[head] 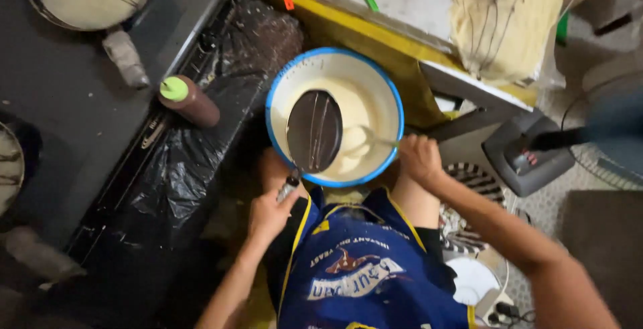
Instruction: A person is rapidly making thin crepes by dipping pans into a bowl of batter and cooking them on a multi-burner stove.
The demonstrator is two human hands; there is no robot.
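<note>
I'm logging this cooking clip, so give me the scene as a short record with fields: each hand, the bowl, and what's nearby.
left hand: grips the handle of a small dark round pan, held over the bowl
right hand: holds a ladle dipped in the batter
bowl: white round basin with blue rim, holding pale batter
nearby: brown squeeze bottle with green cap lying on black plastic sheet
clothing: blue apron

Brown squeeze bottle (191,101) with a pale green cap, lying tilted on the black surface left of the blue-rimmed bowl (335,58). Printed patch (355,272) in white, orange and yellow lettering with a small reddish figure, on the blue apron, near centre. Small red markings on the grey appliance (526,158), at right.
</note>
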